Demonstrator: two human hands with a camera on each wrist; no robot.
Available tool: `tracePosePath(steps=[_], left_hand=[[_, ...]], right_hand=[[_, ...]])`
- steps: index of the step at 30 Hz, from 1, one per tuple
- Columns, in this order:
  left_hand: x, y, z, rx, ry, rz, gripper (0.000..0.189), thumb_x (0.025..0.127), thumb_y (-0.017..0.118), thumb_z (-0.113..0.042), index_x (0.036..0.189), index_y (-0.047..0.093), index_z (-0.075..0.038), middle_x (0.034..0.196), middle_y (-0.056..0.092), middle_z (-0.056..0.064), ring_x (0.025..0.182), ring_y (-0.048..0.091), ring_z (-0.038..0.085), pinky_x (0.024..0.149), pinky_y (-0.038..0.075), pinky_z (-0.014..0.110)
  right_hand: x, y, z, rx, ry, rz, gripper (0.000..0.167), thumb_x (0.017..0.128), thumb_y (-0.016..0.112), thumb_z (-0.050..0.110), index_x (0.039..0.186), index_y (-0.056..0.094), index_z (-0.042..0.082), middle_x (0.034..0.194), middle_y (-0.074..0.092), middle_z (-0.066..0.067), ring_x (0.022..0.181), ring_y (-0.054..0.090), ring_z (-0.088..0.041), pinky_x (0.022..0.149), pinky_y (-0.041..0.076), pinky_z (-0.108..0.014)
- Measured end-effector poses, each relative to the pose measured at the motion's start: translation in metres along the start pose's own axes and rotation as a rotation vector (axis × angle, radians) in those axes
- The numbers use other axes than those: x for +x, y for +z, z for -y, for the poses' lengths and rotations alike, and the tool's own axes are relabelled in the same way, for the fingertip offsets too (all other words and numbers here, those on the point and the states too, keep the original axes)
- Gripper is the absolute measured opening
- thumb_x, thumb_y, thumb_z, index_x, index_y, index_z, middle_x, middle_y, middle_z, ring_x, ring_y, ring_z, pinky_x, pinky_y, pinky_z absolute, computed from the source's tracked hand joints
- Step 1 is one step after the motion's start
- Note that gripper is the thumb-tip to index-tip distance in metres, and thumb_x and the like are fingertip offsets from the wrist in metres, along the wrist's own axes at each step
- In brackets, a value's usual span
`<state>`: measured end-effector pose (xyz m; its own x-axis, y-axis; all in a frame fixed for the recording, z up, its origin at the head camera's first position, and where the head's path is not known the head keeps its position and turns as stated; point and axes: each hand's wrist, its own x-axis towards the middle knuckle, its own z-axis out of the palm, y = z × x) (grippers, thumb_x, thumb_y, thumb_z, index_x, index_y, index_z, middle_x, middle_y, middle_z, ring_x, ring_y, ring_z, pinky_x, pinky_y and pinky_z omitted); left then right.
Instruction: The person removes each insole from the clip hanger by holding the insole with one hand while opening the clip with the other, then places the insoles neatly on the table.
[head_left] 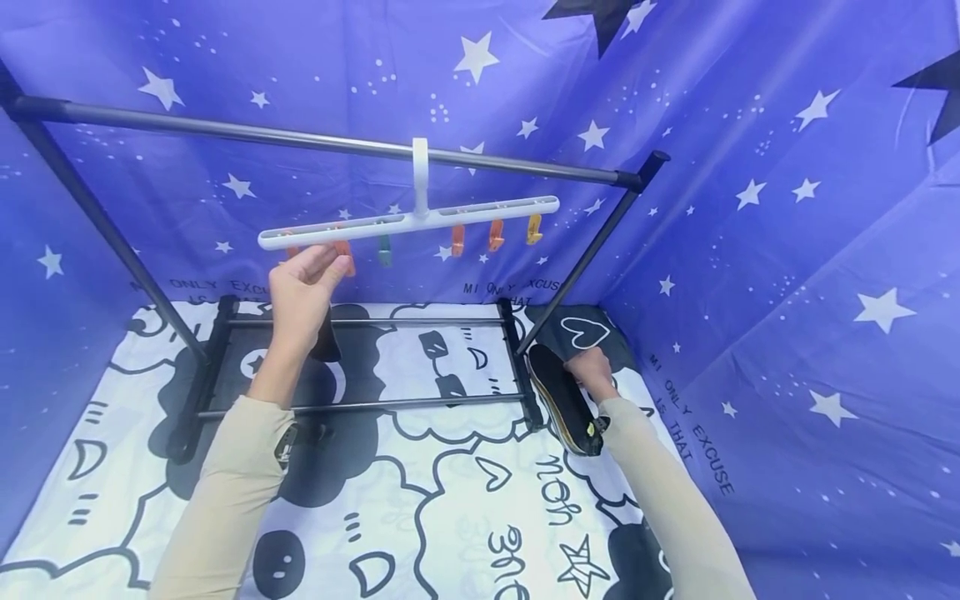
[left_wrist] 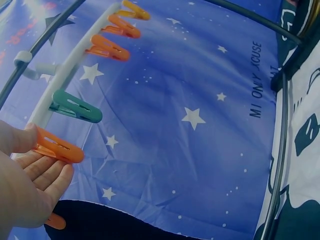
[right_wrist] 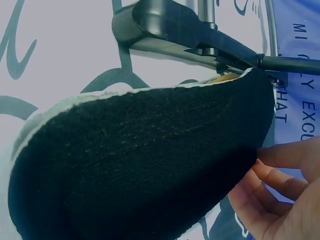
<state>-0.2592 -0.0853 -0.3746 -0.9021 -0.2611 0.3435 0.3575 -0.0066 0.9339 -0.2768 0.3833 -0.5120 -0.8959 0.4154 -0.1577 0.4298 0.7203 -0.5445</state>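
Observation:
A white hanger (head_left: 487,211) with several colored clothespins hangs by its hook from a dark rail. My left hand (head_left: 303,287) pinches an orange clothespin (left_wrist: 60,146) left of the hook, thumb on one side and fingers on the other. Beside it is a green clothespin (left_wrist: 76,106). Below my left hand hangs a black insole-like piece (left_wrist: 125,224), largely hidden by that hand in the head view. Low at the right, my right hand (head_left: 592,371) grips the edge of a black shoe insole (right_wrist: 135,150) with a pale rim, thumb on its dark face.
The dark rack's top rail (head_left: 300,136) spans the view, and its right post (head_left: 588,258) slants down close to the insole. Lower bars (head_left: 420,403) run just above the patterned floor cloth (head_left: 480,467). Blue star-printed curtains (head_left: 795,292) stand behind and on both sides.

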Motion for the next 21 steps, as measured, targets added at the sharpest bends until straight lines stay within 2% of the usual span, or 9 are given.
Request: tracePosePath(steps=[3, 7, 10, 14, 18, 21], left_hand=[[0.000, 0.000, 0.002, -0.015, 0.016, 0.009, 0.031, 0.094, 0.071, -0.003, 0.123, 0.069, 0.008, 0.120, 0.069, 0.027, 0.088, 0.071, -0.006, 0.093, 0.057, 0.019], [-0.002, -0.001, 0.001, 0.018, 0.011, 0.018, 0.032, 0.095, 0.072, -0.006, 0.125, 0.069, 0.005, 0.122, 0.070, 0.024, 0.091, 0.071, -0.007, 0.095, 0.057, 0.021], [-0.004, -0.002, 0.000, 0.080, 0.002, 0.024, 0.034, 0.095, 0.072, -0.010, 0.127, 0.068, 0.003, 0.125, 0.070, 0.021, 0.104, 0.074, 0.006, 0.099, 0.056, 0.024], [-0.009, -0.005, -0.002, 0.168, 0.005, 0.018, 0.037, 0.095, 0.072, -0.013, 0.129, 0.067, 0.002, 0.126, 0.070, 0.019, 0.117, 0.070, 0.028, 0.101, 0.055, 0.028], [-0.013, -0.008, -0.004, 0.249, 0.030, 0.002, 0.037, 0.094, 0.074, -0.015, 0.128, 0.069, 0.000, 0.123, 0.072, 0.018, 0.115, 0.071, 0.031, 0.098, 0.056, 0.028], [-0.018, -0.011, -0.006, 0.331, 0.074, -0.004, 0.033, 0.094, 0.075, -0.017, 0.123, 0.072, -0.002, 0.117, 0.074, 0.018, 0.109, 0.073, 0.033, 0.096, 0.058, 0.035]], right_hand=[[-0.003, -0.002, -0.001, 0.027, -0.011, -0.010, 0.013, 0.080, 0.067, 0.017, 0.075, 0.060, 0.008, 0.053, 0.055, 0.002, 0.047, 0.058, -0.013, 0.046, 0.052, -0.026], [-0.007, -0.003, -0.001, 0.020, -0.030, -0.030, 0.014, 0.082, 0.067, 0.018, 0.073, 0.062, 0.008, 0.056, 0.058, 0.002, 0.050, 0.058, -0.012, 0.049, 0.051, -0.024], [-0.009, -0.003, 0.001, 0.016, -0.052, -0.042, 0.016, 0.084, 0.067, 0.017, 0.076, 0.070, 0.003, 0.061, 0.063, 0.000, 0.055, 0.061, -0.013, 0.053, 0.053, -0.024], [-0.013, -0.004, 0.006, 0.034, -0.068, -0.047, 0.019, 0.085, 0.066, 0.016, 0.087, 0.077, 0.001, 0.069, 0.070, -0.003, 0.066, 0.066, -0.016, 0.060, 0.059, -0.027], [-0.018, -0.007, 0.016, 0.086, -0.078, -0.040, 0.023, 0.085, 0.066, 0.016, 0.094, 0.077, -0.002, 0.072, 0.071, -0.003, 0.067, 0.066, -0.015, 0.068, 0.063, -0.034], [-0.020, -0.009, 0.026, 0.156, -0.081, -0.011, 0.025, 0.088, 0.067, 0.016, 0.100, 0.076, -0.004, 0.069, 0.069, 0.001, 0.065, 0.064, -0.011, 0.071, 0.063, -0.035]])
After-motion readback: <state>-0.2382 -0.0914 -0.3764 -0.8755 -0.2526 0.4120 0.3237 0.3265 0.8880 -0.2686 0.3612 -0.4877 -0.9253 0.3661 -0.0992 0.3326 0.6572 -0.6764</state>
